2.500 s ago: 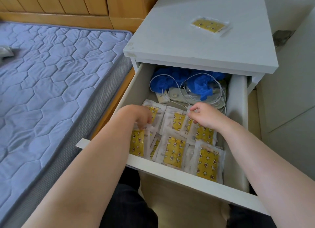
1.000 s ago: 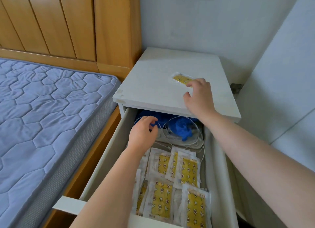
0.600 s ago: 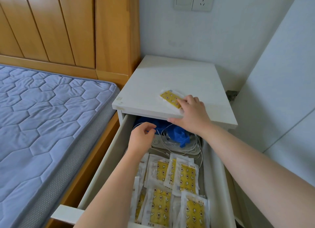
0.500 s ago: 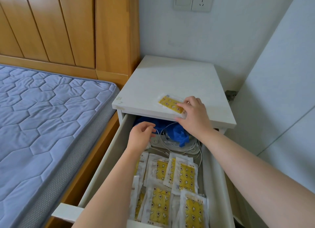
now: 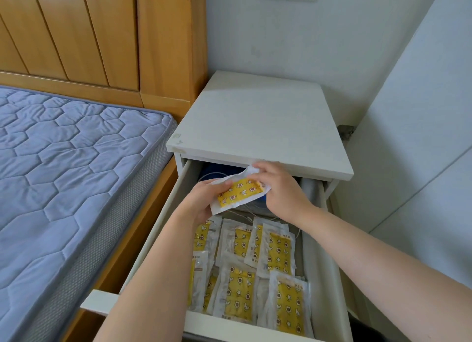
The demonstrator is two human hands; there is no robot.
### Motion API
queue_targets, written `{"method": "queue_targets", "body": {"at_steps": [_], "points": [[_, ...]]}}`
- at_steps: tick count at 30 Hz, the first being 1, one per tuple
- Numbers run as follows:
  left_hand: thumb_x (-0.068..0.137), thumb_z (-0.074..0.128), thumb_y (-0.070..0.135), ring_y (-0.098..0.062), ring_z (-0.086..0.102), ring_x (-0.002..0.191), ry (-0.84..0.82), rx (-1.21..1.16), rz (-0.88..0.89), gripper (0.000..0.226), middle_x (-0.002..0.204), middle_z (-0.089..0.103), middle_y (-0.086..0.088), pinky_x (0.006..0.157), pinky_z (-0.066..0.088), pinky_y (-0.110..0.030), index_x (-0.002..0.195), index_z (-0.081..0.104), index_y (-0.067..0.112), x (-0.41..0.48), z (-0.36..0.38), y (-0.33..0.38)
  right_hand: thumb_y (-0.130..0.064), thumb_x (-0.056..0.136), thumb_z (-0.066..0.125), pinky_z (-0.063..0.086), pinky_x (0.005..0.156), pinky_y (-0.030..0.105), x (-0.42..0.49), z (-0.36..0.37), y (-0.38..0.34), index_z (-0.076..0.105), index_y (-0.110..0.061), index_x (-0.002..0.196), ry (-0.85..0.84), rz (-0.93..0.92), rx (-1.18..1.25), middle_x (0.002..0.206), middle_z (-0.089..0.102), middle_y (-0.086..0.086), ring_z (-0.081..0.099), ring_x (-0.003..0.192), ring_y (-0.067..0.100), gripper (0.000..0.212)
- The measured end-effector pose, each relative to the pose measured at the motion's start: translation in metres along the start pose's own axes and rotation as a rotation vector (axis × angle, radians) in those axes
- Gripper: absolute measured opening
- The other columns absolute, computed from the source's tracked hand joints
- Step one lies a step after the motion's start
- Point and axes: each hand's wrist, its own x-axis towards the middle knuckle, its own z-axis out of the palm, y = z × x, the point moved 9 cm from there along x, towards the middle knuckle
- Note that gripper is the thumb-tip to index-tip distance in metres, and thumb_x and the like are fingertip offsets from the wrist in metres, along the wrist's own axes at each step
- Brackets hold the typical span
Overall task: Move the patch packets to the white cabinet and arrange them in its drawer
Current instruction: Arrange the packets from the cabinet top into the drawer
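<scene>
The left hand (image 5: pixel 204 201) grips the near-left edge of one patch packet (image 5: pixel 240 192) and the right hand (image 5: pixel 283 191) pinches its far-right edge. It is probably held at both ends because it is thin and limp and needs squaring. It hangs tilted, yellow face up, over the back of the open drawer (image 5: pixel 163 214) of the white cabinet (image 5: pixel 255 127), above white cables (image 5: pixel 212 175). Nearer the front, the other packets (image 5: pixel 255 265) lie overlapping face up, so this one likely goes behind them.

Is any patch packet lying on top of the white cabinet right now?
No, the one packet outside the drawer is held by the left hand and right hand over it, not on the white cabinet.
</scene>
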Motion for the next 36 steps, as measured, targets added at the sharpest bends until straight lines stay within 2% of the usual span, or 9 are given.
{"method": "queue_targets", "body": {"at_steps": [6,9,15,18,21,25,30,33,36], "points": [[0.087,0.069,0.017,-0.025,0.070,0.092,0.033,0.258,0.035,0.027,0.099,0.074,-0.008,0.085,0.056,-0.041,0.113,0.065,0.012,0.000,-0.001,-0.001,-0.030,0.095,0.051,0.051,0.082,0.025,-0.014,0.011,0.038,0.062,-0.016,0.110,-0.049,0.572,0.517,0.101,0.067,-0.004,0.063,0.096,0.011,0.024],[0.086,0.070,0.017,-0.027,0.070,0.093,-0.002,0.331,0.056,0.017,0.099,0.073,-0.009,0.087,0.056,-0.042,0.103,0.068,0.013,0.000,0.003,0.001,-0.023,0.088,0.065,0.056,0.083,0.040,-0.030,0.039,0.050,0.065,-0.011,0.102,-0.181,0.771,0.688,0.101,0.071,0.008,0.068,0.094,0.024,0.018],[0.084,0.072,0.021,-0.015,0.070,0.084,-0.019,0.717,0.074,0.013,0.092,0.073,-0.002,0.076,0.058,-0.027,0.095,0.072,0.014,0.003,0.003,-0.003,-0.014,0.089,0.064,0.056,0.068,0.030,-0.025,0.041,0.060,0.067,-0.013,0.091,-0.178,0.724,0.515,0.095,0.070,0.006,0.068,0.086,0.020,0.004],[0.083,0.073,0.028,-0.012,0.069,0.078,-0.114,0.918,-0.015,0.014,0.088,0.073,-0.002,0.073,0.057,-0.024,0.088,0.074,0.015,0.005,0.000,-0.017,-0.015,0.088,0.065,0.058,0.074,0.037,-0.039,0.064,0.057,0.067,-0.008,0.096,-0.484,0.707,0.345,0.097,0.070,0.010,0.068,0.088,0.026,0.010],[0.083,0.073,0.024,-0.011,0.071,0.078,-0.283,1.040,-0.156,0.011,0.086,0.074,-0.003,0.074,0.057,-0.024,0.089,0.071,0.015,0.000,0.005,-0.038,-0.023,0.084,0.070,0.047,0.061,0.025,-0.062,0.088,0.037,0.066,-0.015,0.101,-0.730,0.549,0.094,0.092,0.065,-0.001,0.061,0.081,0.018,0.019],[0.087,0.069,0.017,-0.014,0.072,0.085,-0.491,1.204,-0.336,0.006,0.089,0.075,-0.001,0.074,0.056,-0.024,0.092,0.070,0.014,-0.012,0.016,-0.069,-0.033,0.084,0.070,0.031,0.052,0.025,-0.101,0.130,0.023,0.044,-0.018,0.064,-0.915,0.414,-0.128,0.064,0.040,-0.004,0.039,0.058,0.013,0.036],[0.089,0.065,0.015,-0.013,0.072,0.081,-0.550,1.321,-0.392,0.019,0.086,0.074,-0.001,0.071,0.055,-0.022,0.106,0.070,0.007,-0.019,0.025,-0.085,-0.042,0.080,0.070,0.043,0.059,0.030,-0.106,0.134,0.010,0.050,-0.014,0.067,-0.838,0.296,-0.270,0.065,0.050,-0.002,0.050,0.063,0.018,0.037],[0.091,0.063,0.014,-0.015,0.071,0.079,-0.510,1.367,-0.377,0.019,0.089,0.074,-0.006,0.073,0.056,-0.024,0.106,0.069,0.005,-0.021,0.027,-0.088,-0.042,0.081,0.070,0.051,0.076,0.033,-0.094,0.117,0.007,0.065,-0.016,0.103,-0.723,0.303,-0.250,0.098,0.065,0.000,0.061,0.091,0.022,0.035],[0.092,0.060,0.015,-0.016,0.071,0.075,-0.405,1.398,-0.264,0.017,0.089,0.074,-0.008,0.072,0.057,-0.026,0.102,0.070,0.005,-0.025,0.036,-0.075,-0.031,0.087,0.064,0.049,0.086,0.034,-0.092,0.092,0.008,0.064,-0.020,0.110,-0.641,0.340,-0.207,0.111,0.063,0.000,0.059,0.104,0.021,0.026]]}}
